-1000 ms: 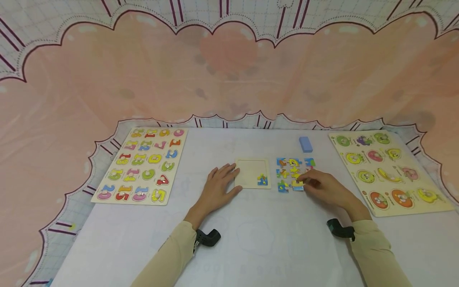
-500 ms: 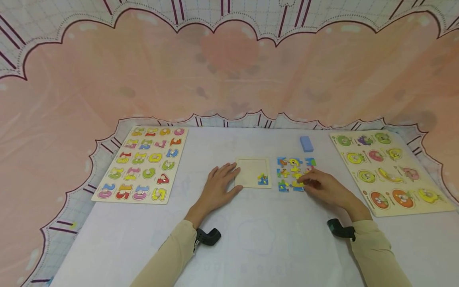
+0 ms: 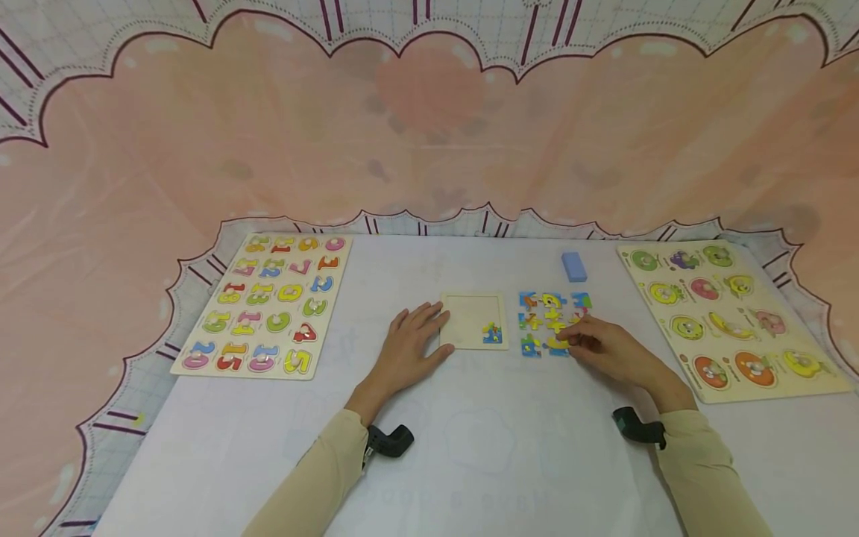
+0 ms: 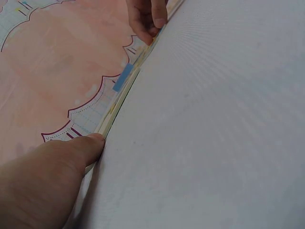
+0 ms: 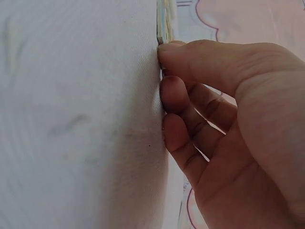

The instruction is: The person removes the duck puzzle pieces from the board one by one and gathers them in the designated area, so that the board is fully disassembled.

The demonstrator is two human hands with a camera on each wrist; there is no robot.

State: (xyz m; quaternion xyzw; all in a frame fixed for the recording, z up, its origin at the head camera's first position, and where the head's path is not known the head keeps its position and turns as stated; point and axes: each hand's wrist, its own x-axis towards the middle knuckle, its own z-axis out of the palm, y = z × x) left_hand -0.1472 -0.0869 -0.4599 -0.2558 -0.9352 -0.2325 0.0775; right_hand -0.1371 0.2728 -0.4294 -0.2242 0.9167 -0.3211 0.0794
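In the head view, my left hand point(image 3: 408, 344) rests with spread fingers on the left edge of a square wooden puzzle tray point(image 3: 463, 317). One jigsaw piece point(image 3: 493, 334) lies in the tray's lower right corner. Just right of the tray, several loose jigsaw puzzle pieces point(image 3: 530, 322) are laid out in rows. At their lower right, my right hand point(image 3: 607, 352) has curled fingers, with thumb and forefinger down at a yellow and blue jigsaw puzzle piece point(image 3: 557, 348). The right wrist view shows the thumb point(image 5: 178, 55) low against the table; the exact contact is hidden.
A number puzzle board point(image 3: 268, 309) lies at the left. At the right is a fruit puzzle board point(image 3: 728, 317), close to my right forearm. A blue block point(image 3: 573, 267) sits behind the loose pieces. White cloth covers the table point(image 3: 483, 447).
The yellow and blue piece under my right fingers has shifted slightly. Both hands stay in nearly the same places, and the head view has tilted a little.
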